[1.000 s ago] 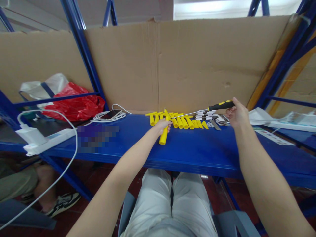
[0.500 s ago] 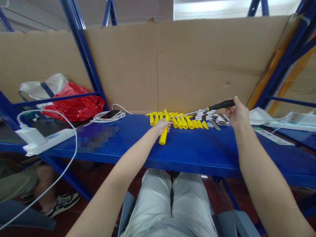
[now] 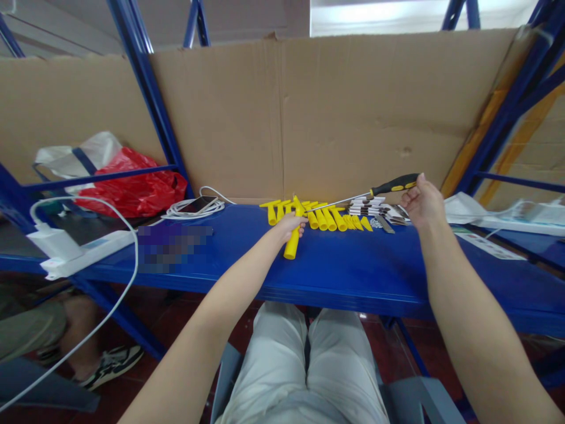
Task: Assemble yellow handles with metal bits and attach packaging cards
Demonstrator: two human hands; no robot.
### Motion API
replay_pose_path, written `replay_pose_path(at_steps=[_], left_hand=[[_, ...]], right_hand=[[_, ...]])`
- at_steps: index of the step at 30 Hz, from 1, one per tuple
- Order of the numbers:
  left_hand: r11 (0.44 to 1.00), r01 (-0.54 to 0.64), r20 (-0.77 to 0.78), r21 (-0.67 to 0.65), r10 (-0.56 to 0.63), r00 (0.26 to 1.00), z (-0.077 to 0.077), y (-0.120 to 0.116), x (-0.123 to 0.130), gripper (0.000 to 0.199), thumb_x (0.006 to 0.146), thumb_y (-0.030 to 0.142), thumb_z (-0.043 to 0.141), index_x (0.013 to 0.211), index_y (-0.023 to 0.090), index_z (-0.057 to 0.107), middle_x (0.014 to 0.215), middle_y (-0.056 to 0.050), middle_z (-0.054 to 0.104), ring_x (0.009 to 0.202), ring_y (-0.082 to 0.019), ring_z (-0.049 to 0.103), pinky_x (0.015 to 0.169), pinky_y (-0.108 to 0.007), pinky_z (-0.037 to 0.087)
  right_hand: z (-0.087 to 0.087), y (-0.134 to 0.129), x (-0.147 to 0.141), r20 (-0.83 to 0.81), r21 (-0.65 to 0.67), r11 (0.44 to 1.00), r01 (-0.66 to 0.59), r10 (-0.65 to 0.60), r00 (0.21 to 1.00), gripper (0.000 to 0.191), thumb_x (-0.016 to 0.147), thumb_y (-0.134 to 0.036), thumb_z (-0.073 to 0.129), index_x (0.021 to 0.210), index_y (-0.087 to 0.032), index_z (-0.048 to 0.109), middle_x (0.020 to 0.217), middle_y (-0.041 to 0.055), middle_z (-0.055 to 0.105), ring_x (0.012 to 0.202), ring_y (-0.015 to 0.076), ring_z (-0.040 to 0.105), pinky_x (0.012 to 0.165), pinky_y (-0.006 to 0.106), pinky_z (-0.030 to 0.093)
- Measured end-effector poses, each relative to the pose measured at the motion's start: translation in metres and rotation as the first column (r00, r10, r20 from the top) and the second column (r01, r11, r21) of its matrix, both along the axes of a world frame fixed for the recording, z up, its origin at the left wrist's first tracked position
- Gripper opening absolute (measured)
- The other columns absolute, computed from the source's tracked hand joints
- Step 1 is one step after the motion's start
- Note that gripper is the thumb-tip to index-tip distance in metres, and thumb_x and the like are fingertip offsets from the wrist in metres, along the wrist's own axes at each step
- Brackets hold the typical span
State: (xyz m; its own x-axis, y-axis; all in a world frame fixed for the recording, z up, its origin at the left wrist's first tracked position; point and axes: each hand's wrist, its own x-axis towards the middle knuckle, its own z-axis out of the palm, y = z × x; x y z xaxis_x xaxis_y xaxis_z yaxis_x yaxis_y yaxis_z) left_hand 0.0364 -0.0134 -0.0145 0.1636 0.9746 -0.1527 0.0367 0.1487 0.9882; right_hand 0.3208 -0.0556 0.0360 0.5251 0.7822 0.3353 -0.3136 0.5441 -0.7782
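Two bare hands share one job near the middle of the frame: the left hand point(image 3: 293, 224) is wrapped round a yellow T-shaped piece point(image 3: 290, 247) just below its head, fingers curled shut on it, while the right hand point(image 3: 424, 204), right of centre, pinches the butt of a long black-and-yellow screwdriver point(image 3: 394, 184) between thumb and fingertips, its other fingers loosely bent. The shaft slants down leftward to the head of the held piece; whether the tip sits in a screw is too small to tell. The step looks like turning a fastener at that head. The next move calls for a steady left grip, the shaft in line with the fastener, and light twisting from the right fingertips with enough push to stop a slip towards the left fingers. Behind and on both sides of the held piece, along the back of the blue table point(image 3: 344, 265), lie more yellow pieces point(image 3: 326, 220); right of them are yellow wedges point(image 3: 366, 224), small metallic bits point(image 3: 376, 224) and a flat grey strip point(image 3: 385, 224).
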Motion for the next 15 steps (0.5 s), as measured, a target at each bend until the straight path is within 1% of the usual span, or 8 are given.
replay_pose_path(at_steps=[4, 8, 13, 15], left_hand=[[1.000, 0.005, 0.000, 0.007, -0.005, 1.000, 0.0009, -0.0010, 0.0002, 0.026, 0.090, 0.002, 0.049, 0.078, 0.022, 0.039, 0.049, 0.011, 0.039, 0.033, -0.005, 0.035, 0.039, -0.017, 0.025], [1.000, 0.006, -0.003, 0.002, -0.006, 1.000, 0.0005, -0.0006, 0.0004, 0.022, 0.090, 0.003, 0.050, 0.081, 0.022, 0.041, 0.049, 0.011, 0.038, 0.034, -0.005, 0.035, 0.040, -0.017, 0.026], [1.000, 0.010, 0.003, 0.011, -0.010, 1.000, 0.0000, -0.0001, 0.0002, 0.020, 0.089, 0.003, 0.049, 0.086, 0.021, 0.043, 0.049, 0.011, 0.038, 0.034, -0.005, 0.036, 0.039, -0.017, 0.025], [1.000, 0.018, 0.003, 0.016, -0.018, 1.000, 0.0002, -0.0003, 0.0001, 0.020, 0.089, 0.003, 0.049, 0.086, 0.021, 0.043, 0.049, 0.011, 0.038, 0.033, -0.005, 0.035, 0.038, -0.017, 0.025]], right_hand=[[-0.0020, 0.0015, 0.0026, 0.029, -0.001, 0.999, 0.035, -0.035, 0.999, 0.050, 0.079, -0.041, 0.076, 0.059, -0.021, 0.034, 0.044, -0.0087, 0.033, 0.037, 0.0064, 0.032, 0.036, 0.019, 0.025], [-0.0020, 0.0022, 0.0045, 0.004, -0.042, 0.999, 0.024, -0.024, 1.000, 0.052, 0.078, -0.040, 0.075, 0.058, -0.021, 0.031, 0.042, -0.0088, 0.031, 0.036, 0.0060, 0.031, 0.034, 0.019, 0.025], [0.0002, -0.0002, 0.0014, -0.024, -0.054, 0.997, 0.048, -0.049, 0.999, 0.047, 0.080, -0.033, 0.072, 0.057, -0.022, 0.033, 0.039, -0.0096, 0.027, 0.034, 0.0061, 0.029, 0.033, 0.018, 0.024], [0.0015, -0.0023, -0.0015, -0.032, -0.042, 0.997, 0.066, -0.067, 0.997, 0.041, 0.084, -0.029, 0.069, 0.057, -0.021, 0.038, 0.038, -0.0098, 0.026, 0.032, 0.0060, 0.027, 0.032, 0.018, 0.024]])
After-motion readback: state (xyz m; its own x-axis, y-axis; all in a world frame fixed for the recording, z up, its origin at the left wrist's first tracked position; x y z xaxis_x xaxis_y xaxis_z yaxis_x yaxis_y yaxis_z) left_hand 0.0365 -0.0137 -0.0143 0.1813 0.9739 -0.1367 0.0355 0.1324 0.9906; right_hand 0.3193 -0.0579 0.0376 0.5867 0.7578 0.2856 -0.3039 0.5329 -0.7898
